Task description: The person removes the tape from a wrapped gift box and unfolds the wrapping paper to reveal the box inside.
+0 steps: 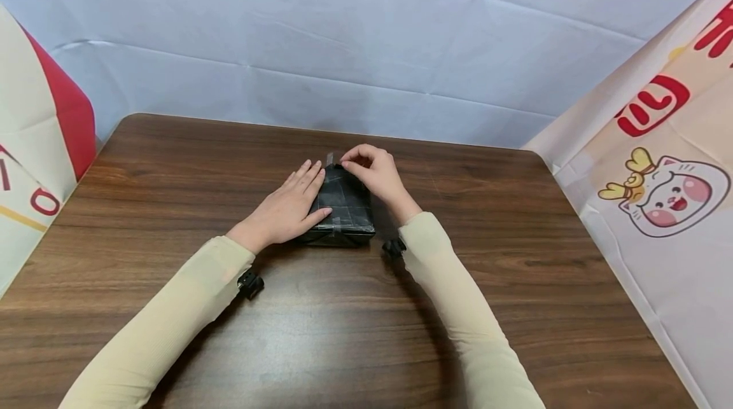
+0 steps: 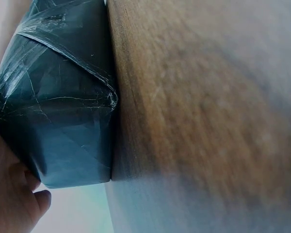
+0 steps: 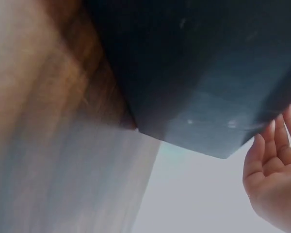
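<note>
A box-shaped package in black wrapping paper (image 1: 343, 196), with clear tape across its seams, sits on the table. My left hand (image 1: 289, 205) rests spread over its left side and top, thumb near the front edge. At the far edge, my right hand (image 1: 375, 170) has its thumb and index finger together, pinching the wrapping paper there. A short strip of clear tape (image 1: 329, 158) sticks up beside those fingertips. In the left wrist view the folded, taped end of the package (image 2: 63, 97) shows. A smooth dark side of the package (image 3: 194, 87) fills the right wrist view.
The brown wood-grain table (image 1: 321, 320) extends all round the package. A pale cloth (image 1: 343, 34) hangs behind it, and printed sheets (image 1: 676, 193) hang at both sides. Small black cameras (image 1: 250, 284) are worn under both wrists.
</note>
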### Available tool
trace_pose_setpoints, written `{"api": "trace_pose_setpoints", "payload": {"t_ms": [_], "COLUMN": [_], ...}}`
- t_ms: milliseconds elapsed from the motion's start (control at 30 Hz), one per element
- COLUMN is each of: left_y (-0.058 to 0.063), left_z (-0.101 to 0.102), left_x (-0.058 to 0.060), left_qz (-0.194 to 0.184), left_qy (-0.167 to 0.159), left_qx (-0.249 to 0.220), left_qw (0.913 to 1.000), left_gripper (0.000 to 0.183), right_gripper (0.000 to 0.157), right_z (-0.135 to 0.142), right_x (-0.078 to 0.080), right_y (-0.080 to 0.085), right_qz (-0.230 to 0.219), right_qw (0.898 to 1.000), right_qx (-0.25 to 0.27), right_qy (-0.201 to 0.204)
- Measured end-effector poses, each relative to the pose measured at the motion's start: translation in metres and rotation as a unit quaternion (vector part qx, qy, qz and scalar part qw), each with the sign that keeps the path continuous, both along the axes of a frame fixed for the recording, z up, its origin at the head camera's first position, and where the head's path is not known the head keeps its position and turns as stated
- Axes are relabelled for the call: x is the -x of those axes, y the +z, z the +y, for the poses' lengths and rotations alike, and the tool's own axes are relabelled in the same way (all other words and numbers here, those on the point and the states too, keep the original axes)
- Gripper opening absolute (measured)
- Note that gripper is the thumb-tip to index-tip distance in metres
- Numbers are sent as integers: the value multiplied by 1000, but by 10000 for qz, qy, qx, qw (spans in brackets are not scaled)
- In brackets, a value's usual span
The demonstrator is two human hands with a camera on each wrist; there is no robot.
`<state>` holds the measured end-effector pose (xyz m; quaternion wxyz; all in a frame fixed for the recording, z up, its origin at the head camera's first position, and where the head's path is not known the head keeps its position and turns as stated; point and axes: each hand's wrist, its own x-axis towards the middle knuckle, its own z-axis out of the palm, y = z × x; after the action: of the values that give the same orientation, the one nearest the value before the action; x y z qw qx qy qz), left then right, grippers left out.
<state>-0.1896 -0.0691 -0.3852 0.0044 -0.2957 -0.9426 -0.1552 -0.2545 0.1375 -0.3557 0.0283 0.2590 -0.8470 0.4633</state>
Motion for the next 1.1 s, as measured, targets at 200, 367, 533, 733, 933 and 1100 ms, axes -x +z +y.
{"api": "trace_pose_setpoints", "payload": {"t_ms": [200,367,533,733,933,1100], "left_y": [1,2,2,2,0,-1], "left_z": [0,0,0,1,1,1], "left_x": [-1,-2,-2,-2,-1,-1], "left_qz": [-80,-87,-97,10,37,8], "left_qy": [34,35,56,66,71,67], "left_qx": [21,38,62,5,-10,-47], "left_qw": [10000,9999,9999,10000,10000,10000], "left_gripper": [74,74,74,74,75,75], "right_gripper": [10,9,10,9,4,5], "right_z": [10,14,16,14,12,9], "right_x": [-28,-46,-56,-62,-62,-63], "right_y": [2,-2,-7,-12,-15,-11], "right_qz": [81,96,303,664,919,1300], "right_qw": [9970,9929,9908,9895,9862,9721], "right_qx": [-334,-445,-601,-761,-1026,-1677], "right_qy": [699,1098,1175,1033,920,997]}}
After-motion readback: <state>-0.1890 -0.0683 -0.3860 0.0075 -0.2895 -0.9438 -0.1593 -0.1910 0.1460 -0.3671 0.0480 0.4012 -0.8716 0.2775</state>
